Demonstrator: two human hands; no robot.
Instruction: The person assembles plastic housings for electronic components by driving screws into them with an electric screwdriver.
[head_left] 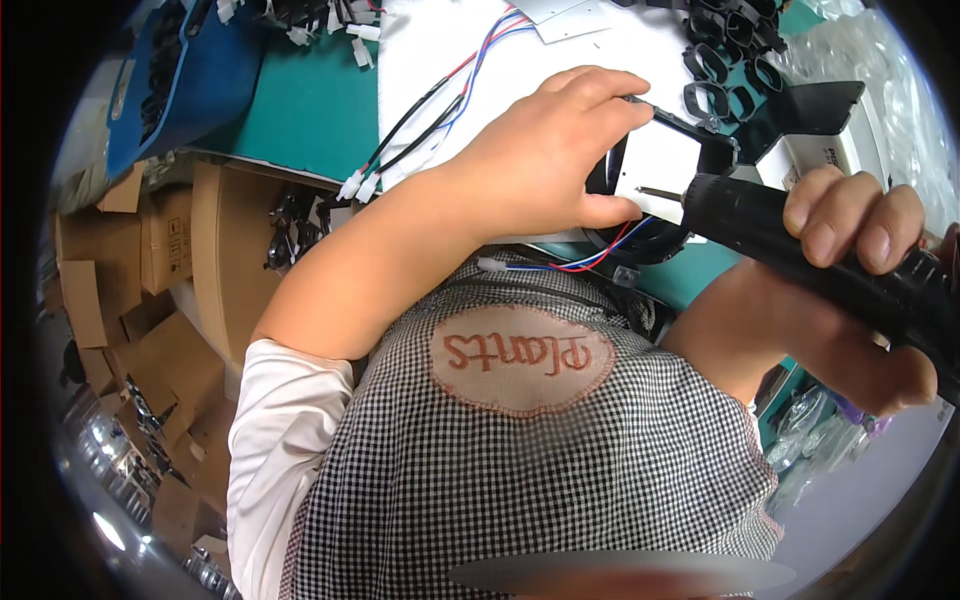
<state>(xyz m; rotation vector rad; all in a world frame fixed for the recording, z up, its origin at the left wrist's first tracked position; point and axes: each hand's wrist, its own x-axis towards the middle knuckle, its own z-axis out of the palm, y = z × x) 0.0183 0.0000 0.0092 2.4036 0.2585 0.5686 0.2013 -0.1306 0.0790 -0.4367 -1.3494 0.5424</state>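
Note:
My left hand [545,150] grips a black housing [715,155] at the table's near edge, fingers over its far side and thumb on its near side. A white plate [668,160] lies in the housing. Red, blue and white wires [605,252] run from it to a white connector [491,265]. My right hand [850,240] is wrapped round a black electric screwdriver [745,212]. The screwdriver's thin bit [658,192] points left across the plate, close to my left thumb. Whether its tip touches a screw, I cannot tell.
Several black rings [708,100] are piled at the back right, beside a black bracket [820,108] and clear plastic wrap [850,60]. Wires with connectors [420,110] lie on a white sheet [420,40]. A blue bin [190,85] stands left; cardboard boxes [225,255] sit below.

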